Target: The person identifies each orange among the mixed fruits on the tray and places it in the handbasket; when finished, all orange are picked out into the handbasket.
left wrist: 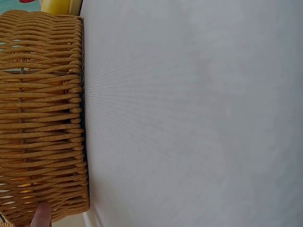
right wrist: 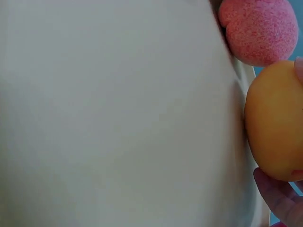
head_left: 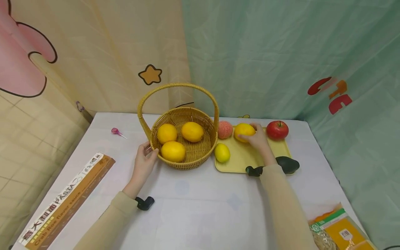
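Observation:
A wicker basket (head_left: 184,165) with a tall arched handle stands on the table, holding three yellow-orange fruits (head_left: 173,151). At its left side my left hand (head_left: 145,160) grips the rim; in the left wrist view a fingertip (left wrist: 42,215) touches the woven wall (left wrist: 42,123). To the right, my right hand (head_left: 257,139) holds a similar rounded yellow-orange fruit (head_left: 243,132) at the back of a pale yellow tray (head_left: 234,166). The right wrist view shows fingers (right wrist: 279,201) around this fruit (right wrist: 274,123), beside a pink bumpy peach (right wrist: 260,30).
The tray also carries a lemon (head_left: 222,153), a red apple (head_left: 277,130) and a dark green avocado (head_left: 287,165). A lollipop (head_left: 117,132) and a long pasta box (head_left: 68,201) lie at left. Food packets (head_left: 340,229) occupy the front right corner. Curtains (head_left: 250,69) hang behind the table.

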A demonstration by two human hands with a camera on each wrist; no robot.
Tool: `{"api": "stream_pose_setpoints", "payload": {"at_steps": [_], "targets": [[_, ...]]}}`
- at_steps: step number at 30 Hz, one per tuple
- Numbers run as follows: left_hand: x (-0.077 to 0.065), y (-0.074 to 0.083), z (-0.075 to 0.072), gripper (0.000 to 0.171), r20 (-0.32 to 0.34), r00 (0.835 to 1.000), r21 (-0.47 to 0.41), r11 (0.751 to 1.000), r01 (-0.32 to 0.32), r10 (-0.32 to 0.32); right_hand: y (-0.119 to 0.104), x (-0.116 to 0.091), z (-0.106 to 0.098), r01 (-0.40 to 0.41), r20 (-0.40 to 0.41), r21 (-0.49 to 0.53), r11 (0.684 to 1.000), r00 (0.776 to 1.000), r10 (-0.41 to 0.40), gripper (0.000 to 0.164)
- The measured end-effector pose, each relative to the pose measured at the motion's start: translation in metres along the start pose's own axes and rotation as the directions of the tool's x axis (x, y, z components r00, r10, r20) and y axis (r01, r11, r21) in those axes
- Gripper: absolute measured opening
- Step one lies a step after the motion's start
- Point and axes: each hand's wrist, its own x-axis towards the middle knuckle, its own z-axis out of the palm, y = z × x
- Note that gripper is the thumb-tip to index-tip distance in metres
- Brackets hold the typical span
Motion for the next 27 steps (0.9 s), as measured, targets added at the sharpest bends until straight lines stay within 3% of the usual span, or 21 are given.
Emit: {"api": "stream_pose_setpoints", "payload": {"at_steps": [8, 14, 27], "targets": [[0.0, -0.002, -0.001, 0.057, -0.019, 1.0, 0.011, 1.0, -0.009, 0.009, -0.014, -0.022, -0.009, -0.013, -0.012, 0.027, 1.0, 1.0, 0.013, 0.088], [0.001, -0.003, -0.002, 0.057, -0.01, 1.0, 0.012, 1.0, -0.009, 0.009, -0.044, -0.049, -0.012, 0.063, 0.022, 0.06, 0.996, 0.998, -0.065, 0.089], [0.0, 0.0, -0.001, 0.057, 0.007, 1.0, 0.005, 1.0, -0.005, 0.005, -0.085, -0.082, 0.042, 0.221, 0.107, 0.153, 0.963, 0.965, -0.238, 0.082]]}}
